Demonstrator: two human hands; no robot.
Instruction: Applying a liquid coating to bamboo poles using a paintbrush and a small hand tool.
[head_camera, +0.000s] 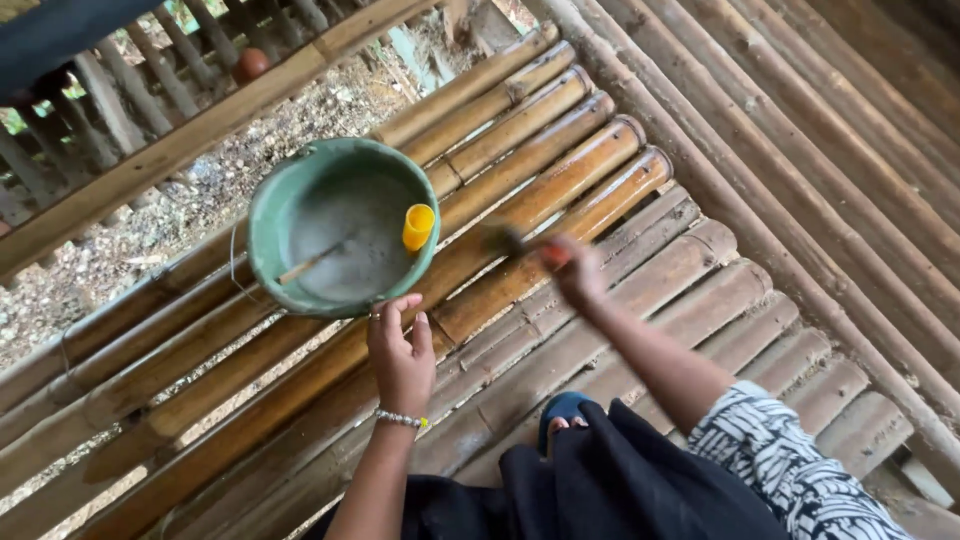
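A green bucket (275, 205) stands on a bamboo-pole floor and holds cloudy water. A small yellow cup (418, 226) floats or leans at its right inner side, and a thin stick (305, 265) lies in the water. My left hand (400, 352) rests at the bucket's near rim, fingers apart, with a bead bracelet on the wrist. Motion blurs my right hand (572, 268) to the right of the bucket. It is closed around a small dark object with a reddish part, which I cannot make out clearly.
The bamboo floor (560, 180) ends at a wooden rail (180, 145) at upper left, with gravel ground below. Thinner poles (800, 150) run along the right. My foot in a blue sandal (562, 410) and dark clothing sit at the bottom.
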